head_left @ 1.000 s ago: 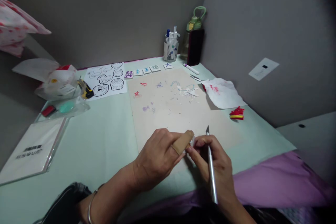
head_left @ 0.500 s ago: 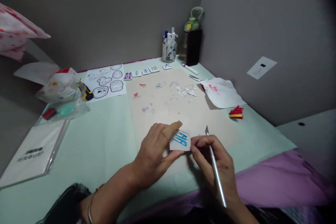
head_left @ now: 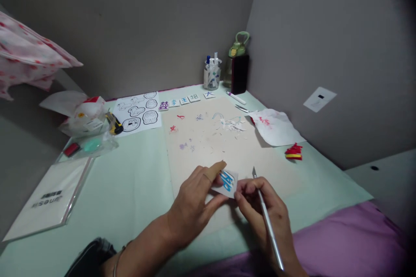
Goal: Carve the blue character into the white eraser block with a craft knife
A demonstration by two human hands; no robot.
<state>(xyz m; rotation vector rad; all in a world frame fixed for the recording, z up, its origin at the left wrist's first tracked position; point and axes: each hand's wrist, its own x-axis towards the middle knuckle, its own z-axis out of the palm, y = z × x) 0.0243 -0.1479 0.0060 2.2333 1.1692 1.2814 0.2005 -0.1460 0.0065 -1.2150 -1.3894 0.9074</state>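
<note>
My left hand [head_left: 195, 201], with a tan bandage on the index finger, pinches a small white paper square [head_left: 226, 182] bearing a blue character. My right hand [head_left: 263, 212] grips a silver craft knife [head_left: 266, 220], blade tip pointing up and away, while its fingertips touch the lower right edge of the same paper square. Both hands hover just above a beige cutting mat [head_left: 224, 147] on the pale green table [head_left: 130, 181].
Paper scraps [head_left: 232, 123] and coloured bits lie on the mat. Behind are small character tiles [head_left: 185, 100], a sheet of outlined figures [head_left: 138, 110], a pen cup [head_left: 212, 73], a green bottle [head_left: 237, 62], a marker [head_left: 236, 97], a crumpled paper [head_left: 276, 126], red scraps [head_left: 294, 152]. At left lie plastic bags [head_left: 86, 117] and a booklet [head_left: 48, 201].
The paper square, hidden between the fingers a second ago, now shows its blue character face up. The view has tilted so the table sits lower in the frame; both hands stayed put.
</note>
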